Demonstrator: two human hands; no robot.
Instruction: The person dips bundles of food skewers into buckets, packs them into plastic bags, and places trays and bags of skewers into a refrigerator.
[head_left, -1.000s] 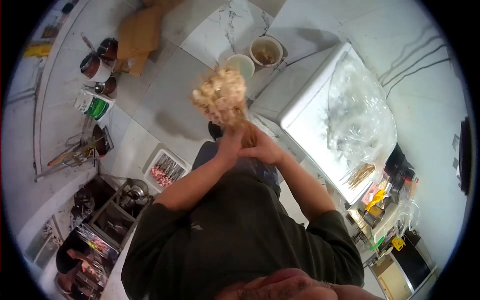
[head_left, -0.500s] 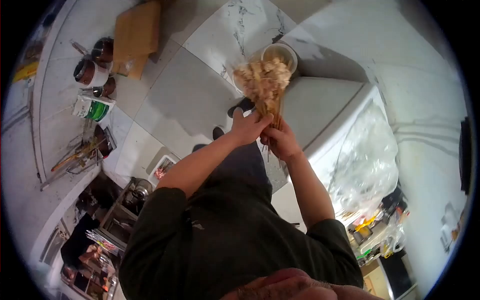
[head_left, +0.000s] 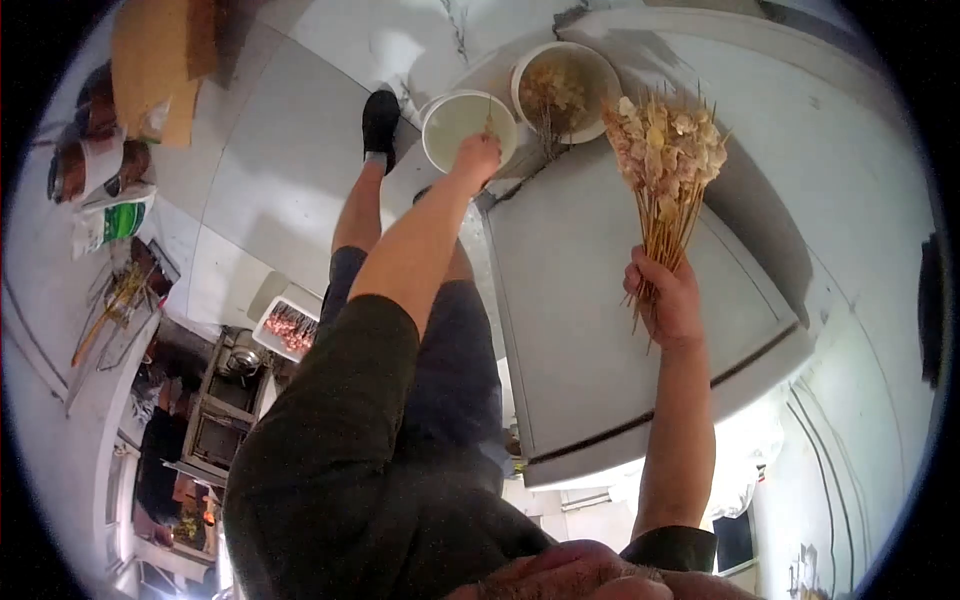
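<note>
My right hand [head_left: 668, 298] is wrapped round the lower sticks of a large bundle of skewers [head_left: 668, 150], its pale, brownish pieces fanned out at the top. My left hand [head_left: 478, 158] reaches to a round white bucket [head_left: 440, 130] holding pale liquid, its fingers closed on a single skewer [head_left: 489, 122] that points up over the bucket. Beside it stands a second white bucket [head_left: 603, 75] with brownish pieces and sticks inside.
A white cabinet [head_left: 570, 300] stands under my right arm. Cardboard [head_left: 150, 70], jars [head_left: 72, 170] and a green-white bag [head_left: 115, 220] are at the left. A white tray [head_left: 268, 335] of pink skewers lies left of my legs. Another person [head_left: 160, 460] is at the lower left.
My hands have moved apart. The bundle went right in my right hand, and my left hand left it for the bucket. The view has shifted toward the buckets and cabinet.
</note>
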